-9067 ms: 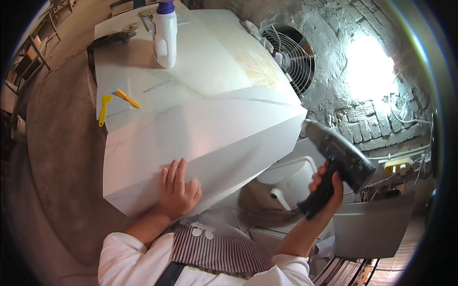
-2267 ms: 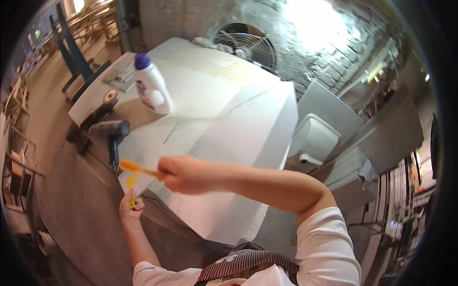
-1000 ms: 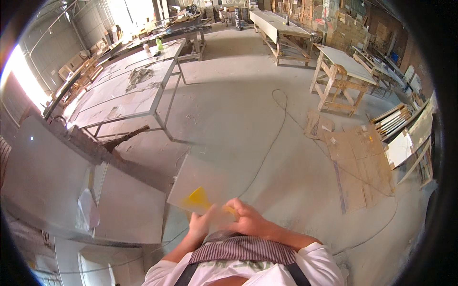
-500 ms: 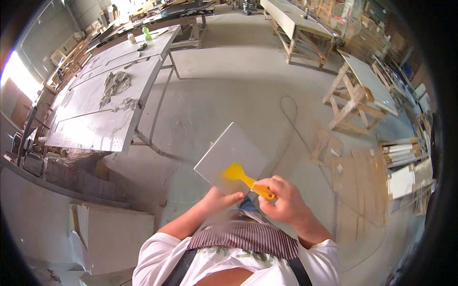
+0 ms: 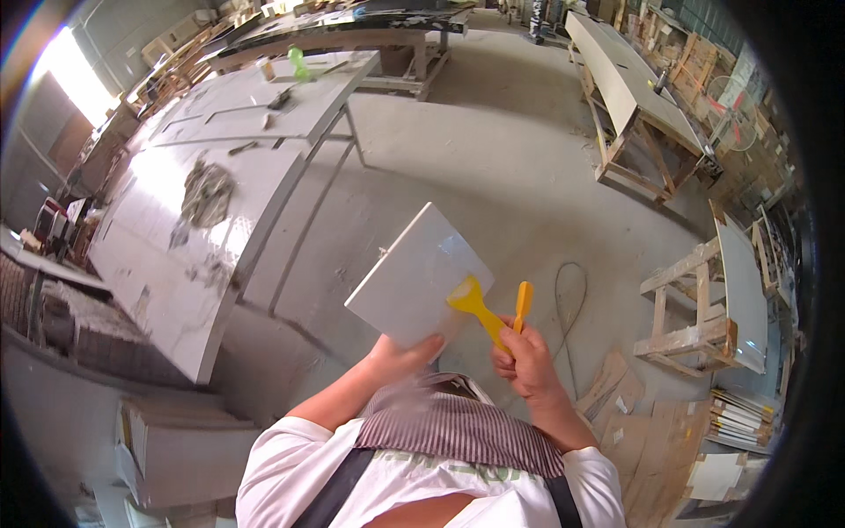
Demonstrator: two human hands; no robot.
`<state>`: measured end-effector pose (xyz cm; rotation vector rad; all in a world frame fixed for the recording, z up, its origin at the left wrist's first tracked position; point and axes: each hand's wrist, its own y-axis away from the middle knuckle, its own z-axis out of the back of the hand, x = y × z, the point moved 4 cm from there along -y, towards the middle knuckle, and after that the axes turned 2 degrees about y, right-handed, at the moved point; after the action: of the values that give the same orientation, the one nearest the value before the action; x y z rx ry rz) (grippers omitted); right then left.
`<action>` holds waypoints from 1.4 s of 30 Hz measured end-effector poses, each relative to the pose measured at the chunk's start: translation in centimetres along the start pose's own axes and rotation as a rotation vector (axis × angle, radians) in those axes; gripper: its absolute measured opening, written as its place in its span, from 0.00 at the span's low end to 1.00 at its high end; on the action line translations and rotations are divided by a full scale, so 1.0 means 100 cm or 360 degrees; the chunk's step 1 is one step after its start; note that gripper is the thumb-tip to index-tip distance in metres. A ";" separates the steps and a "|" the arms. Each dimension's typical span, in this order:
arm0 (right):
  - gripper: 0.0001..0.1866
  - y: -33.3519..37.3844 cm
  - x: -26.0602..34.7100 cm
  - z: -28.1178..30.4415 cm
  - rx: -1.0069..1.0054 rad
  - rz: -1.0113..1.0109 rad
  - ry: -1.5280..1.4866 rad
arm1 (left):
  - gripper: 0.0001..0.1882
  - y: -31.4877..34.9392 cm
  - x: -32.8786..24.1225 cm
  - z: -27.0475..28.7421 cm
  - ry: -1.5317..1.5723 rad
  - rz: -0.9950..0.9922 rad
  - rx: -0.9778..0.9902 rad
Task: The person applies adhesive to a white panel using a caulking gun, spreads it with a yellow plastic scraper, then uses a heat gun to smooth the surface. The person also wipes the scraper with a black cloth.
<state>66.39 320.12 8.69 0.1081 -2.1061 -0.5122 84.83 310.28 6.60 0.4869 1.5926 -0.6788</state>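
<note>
My left hand (image 5: 400, 356) grips the lower corner of a square white board (image 5: 409, 286), its thumb lying on the face. The board is tilted up in front of my body, with a small lump of pale stuff on its left edge. In my right hand (image 5: 530, 363) is a yellow plastic scraper (image 5: 480, 310). Its wide blade is at the board's right side; I cannot tell whether it touches. An orange-yellow handle (image 5: 524, 301) also sticks up out of the same hand; its other end is hidden.
On the left, a work table (image 5: 273, 198) bears large glossy panels, a crumpled rag (image 5: 207, 194) and a green bottle (image 5: 298, 63). A long bench (image 5: 634, 84) stands far right, a wooden trestle (image 5: 691, 304) nearer. A cable loop (image 5: 570, 295) and cardboard (image 5: 647, 453) lie on the floor.
My right hand has turned and moved slightly right; the scraper blade has shifted right and up across the board. The orange-yellow handle now points upward. The whole view has tilted.
</note>
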 end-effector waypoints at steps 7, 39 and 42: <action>0.13 -0.164 0.145 0.068 -0.0243 0.0314 0.0225 | 0.16 -0.243 0.020 0.018 -0.0120 -0.0076 0.0527; 0.13 -0.917 0.680 0.414 -0.0132 0.0150 0.0443 | 0.23 -1.247 0.173 0.007 -0.0941 0.0778 0.1035; 0.12 -0.976 0.733 0.434 -0.0187 0.0134 0.0298 | 0.22 -1.341 0.185 0.003 -0.0819 0.0687 0.1087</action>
<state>-21.88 225.35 6.46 -0.0003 -1.8852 -0.5523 -6.18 210.06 7.89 1.0263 0.7087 -0.9150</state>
